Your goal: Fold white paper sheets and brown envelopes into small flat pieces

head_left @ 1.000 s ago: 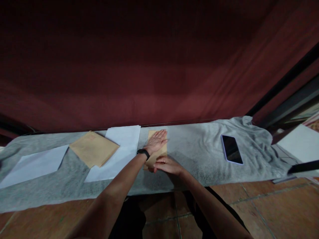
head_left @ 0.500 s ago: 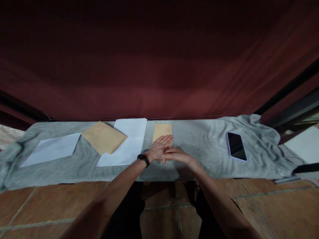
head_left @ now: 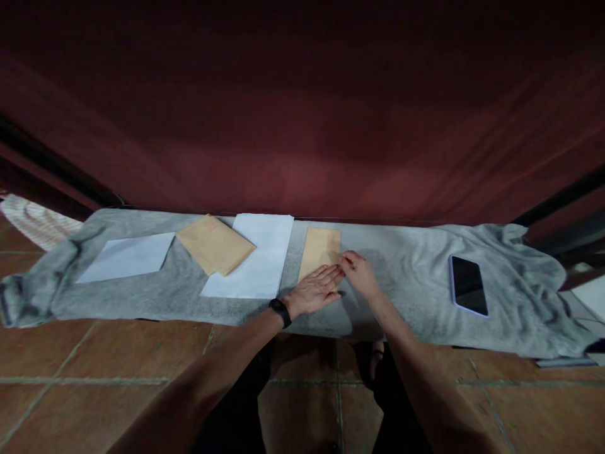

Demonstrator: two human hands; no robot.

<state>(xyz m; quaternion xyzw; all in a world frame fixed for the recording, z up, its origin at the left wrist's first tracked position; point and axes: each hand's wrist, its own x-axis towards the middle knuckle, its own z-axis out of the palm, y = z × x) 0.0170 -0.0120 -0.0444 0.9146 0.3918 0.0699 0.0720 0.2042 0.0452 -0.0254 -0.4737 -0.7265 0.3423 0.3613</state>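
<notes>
A small brown paper envelope (head_left: 321,244) with faint reddish print near its top right lies upright before me on the grey cloth. My left hand (head_left: 316,291), wearing a black wristband, rests flat across its lower part with the fingers stretched to the right. The envelope's lower end is hidden under that hand. At the envelope's right edge, my right hand (head_left: 358,271) has its fingers curled into a pinch, close to the left fingertips. Whether the pinch has hold of the paper edge cannot be made out.
Left of my hands, a stack of white paper (head_left: 269,252) lies partly under several brown envelopes (head_left: 215,243). Farther left is another white sheet (head_left: 127,257). A phone in a lilac case (head_left: 467,285) lies to the right. Dark red fabric (head_left: 302,170) rises behind the grey cloth (head_left: 401,252).
My right hand has gone from over the left hand to the envelope's right edge, its fingers now curled. The left hand sits lower on the envelope. The view has shifted slightly.
</notes>
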